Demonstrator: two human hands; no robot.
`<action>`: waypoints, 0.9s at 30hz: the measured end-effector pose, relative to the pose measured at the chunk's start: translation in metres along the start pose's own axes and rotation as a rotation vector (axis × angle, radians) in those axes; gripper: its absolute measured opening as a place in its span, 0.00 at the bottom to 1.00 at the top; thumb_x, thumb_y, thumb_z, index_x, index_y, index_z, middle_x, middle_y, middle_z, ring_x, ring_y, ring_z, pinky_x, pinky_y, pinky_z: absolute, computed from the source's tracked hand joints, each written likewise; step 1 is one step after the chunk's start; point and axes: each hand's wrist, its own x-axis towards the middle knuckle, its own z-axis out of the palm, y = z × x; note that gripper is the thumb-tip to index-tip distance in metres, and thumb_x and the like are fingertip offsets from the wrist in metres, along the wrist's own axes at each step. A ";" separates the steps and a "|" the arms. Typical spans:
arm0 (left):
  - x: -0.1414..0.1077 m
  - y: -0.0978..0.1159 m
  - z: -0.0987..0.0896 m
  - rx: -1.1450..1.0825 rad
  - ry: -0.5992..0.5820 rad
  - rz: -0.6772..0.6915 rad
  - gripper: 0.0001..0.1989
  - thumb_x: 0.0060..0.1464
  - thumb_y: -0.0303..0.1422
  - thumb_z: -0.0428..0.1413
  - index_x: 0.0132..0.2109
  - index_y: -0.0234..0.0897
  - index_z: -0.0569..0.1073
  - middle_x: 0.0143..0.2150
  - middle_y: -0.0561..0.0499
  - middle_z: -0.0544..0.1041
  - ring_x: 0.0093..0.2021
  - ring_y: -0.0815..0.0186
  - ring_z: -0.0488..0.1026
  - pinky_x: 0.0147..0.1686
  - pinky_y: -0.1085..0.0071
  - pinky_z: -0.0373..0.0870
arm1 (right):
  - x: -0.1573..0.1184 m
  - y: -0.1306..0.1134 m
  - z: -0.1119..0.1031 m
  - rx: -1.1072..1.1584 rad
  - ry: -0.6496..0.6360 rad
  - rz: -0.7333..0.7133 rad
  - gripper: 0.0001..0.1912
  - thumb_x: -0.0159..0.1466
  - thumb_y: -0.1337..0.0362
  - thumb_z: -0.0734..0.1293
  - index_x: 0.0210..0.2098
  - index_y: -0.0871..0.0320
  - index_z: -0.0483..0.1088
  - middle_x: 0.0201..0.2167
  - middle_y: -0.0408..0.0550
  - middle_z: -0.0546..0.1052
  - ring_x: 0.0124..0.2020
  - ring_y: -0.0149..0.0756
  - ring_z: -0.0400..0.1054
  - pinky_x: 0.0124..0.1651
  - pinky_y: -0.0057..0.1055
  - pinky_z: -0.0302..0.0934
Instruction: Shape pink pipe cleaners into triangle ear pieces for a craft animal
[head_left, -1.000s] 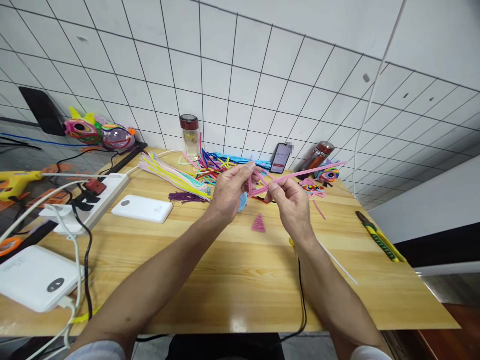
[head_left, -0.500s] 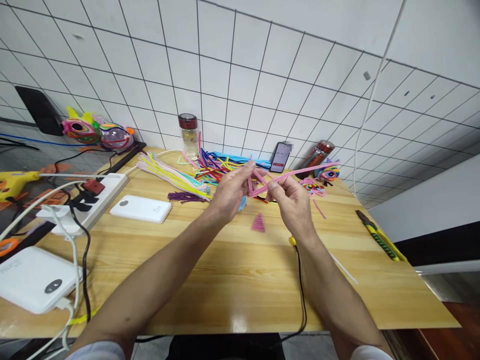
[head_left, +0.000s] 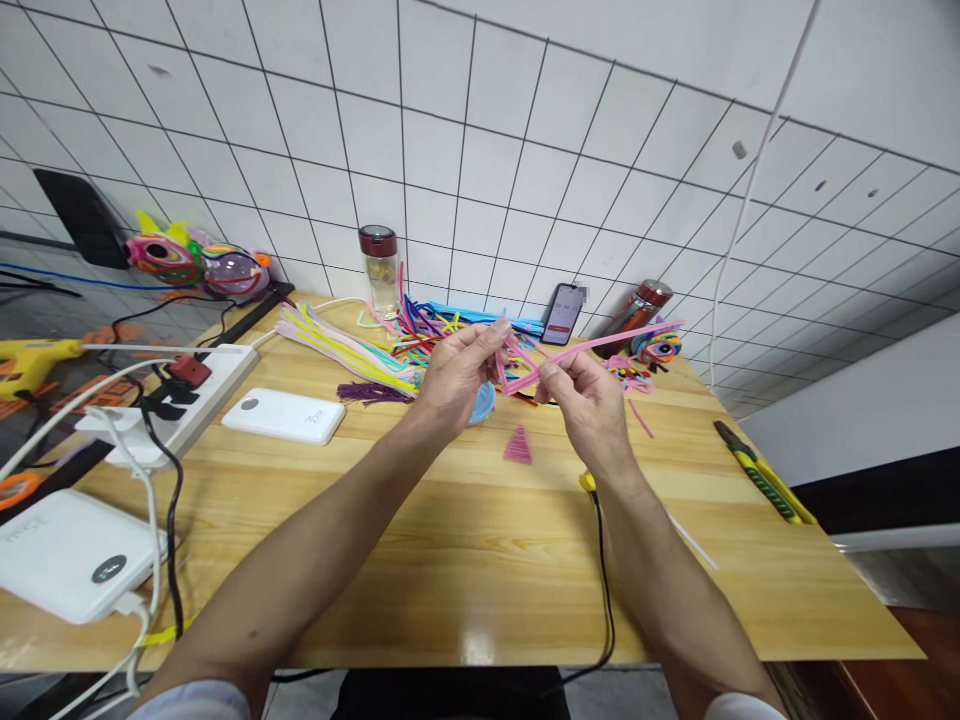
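Between my hands is a pink pipe cleaner (head_left: 600,344), bent into a small angular loop with a long straight end that sticks out to the right. My left hand (head_left: 459,375) pinches the loop's left side with thumb and fingers. With thumb and forefinger, my right hand (head_left: 589,400) grips the right corner where the strands cross. Below them a small ridged pink triangle (head_left: 518,445) lies on the table. A light blue round piece (head_left: 482,403) shows partly behind my left hand. Farther back is a pile of loose coloured pipe cleaners (head_left: 352,350), partly hidden by my hands.
A glass bottle (head_left: 380,272), a propped phone (head_left: 562,313) and a dark flask (head_left: 639,315) stand along the wall. To the left are a power strip (head_left: 202,400), white power banks (head_left: 283,416) and a yellow glue gun (head_left: 34,362). Pliers (head_left: 761,470) lie at the right edge.
My left hand has shifted slightly left and down, and more of the blue round piece shows. Both hands keep their grip on the pink pipe cleaner.
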 end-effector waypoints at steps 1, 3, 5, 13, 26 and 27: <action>0.000 0.000 0.000 0.000 0.002 -0.002 0.21 0.51 0.43 0.77 0.28 0.33 0.77 0.22 0.56 0.74 0.20 0.75 0.67 0.22 0.78 0.67 | 0.000 0.000 0.000 0.002 0.001 0.000 0.14 0.65 0.52 0.72 0.30 0.53 0.71 0.24 0.41 0.76 0.26 0.34 0.70 0.35 0.33 0.66; 0.000 0.000 0.000 -0.002 0.011 -0.006 0.21 0.52 0.41 0.77 0.28 0.33 0.77 0.22 0.56 0.73 0.20 0.76 0.66 0.22 0.78 0.67 | 0.000 0.000 0.000 0.002 0.001 -0.001 0.14 0.65 0.52 0.72 0.30 0.53 0.71 0.24 0.41 0.76 0.26 0.33 0.70 0.35 0.32 0.67; 0.000 0.000 0.001 0.000 0.018 -0.011 0.21 0.52 0.41 0.77 0.27 0.33 0.76 0.22 0.56 0.72 0.20 0.76 0.66 0.22 0.78 0.66 | 0.001 0.000 0.000 0.000 0.000 -0.004 0.14 0.65 0.52 0.72 0.30 0.53 0.71 0.24 0.41 0.76 0.26 0.34 0.70 0.34 0.32 0.67; 0.001 0.000 0.000 0.005 0.019 -0.030 0.21 0.51 0.40 0.77 0.27 0.33 0.76 0.22 0.55 0.73 0.22 0.75 0.67 0.24 0.77 0.66 | 0.000 -0.001 0.000 -0.022 -0.014 -0.001 0.15 0.67 0.50 0.72 0.30 0.52 0.71 0.23 0.41 0.75 0.27 0.35 0.70 0.35 0.33 0.66; 0.003 -0.004 -0.002 -0.008 0.018 -0.005 0.24 0.47 0.43 0.79 0.26 0.34 0.75 0.22 0.55 0.73 0.21 0.76 0.66 0.23 0.77 0.64 | 0.000 -0.001 0.001 -0.010 -0.015 -0.002 0.13 0.66 0.52 0.71 0.31 0.53 0.72 0.23 0.40 0.76 0.26 0.34 0.69 0.34 0.33 0.66; 0.003 -0.004 -0.002 -0.009 0.017 -0.010 0.24 0.47 0.43 0.79 0.26 0.34 0.75 0.22 0.56 0.73 0.21 0.76 0.65 0.23 0.77 0.65 | 0.000 -0.001 0.001 -0.010 -0.014 -0.004 0.13 0.66 0.52 0.71 0.30 0.53 0.71 0.23 0.40 0.76 0.26 0.34 0.69 0.34 0.33 0.66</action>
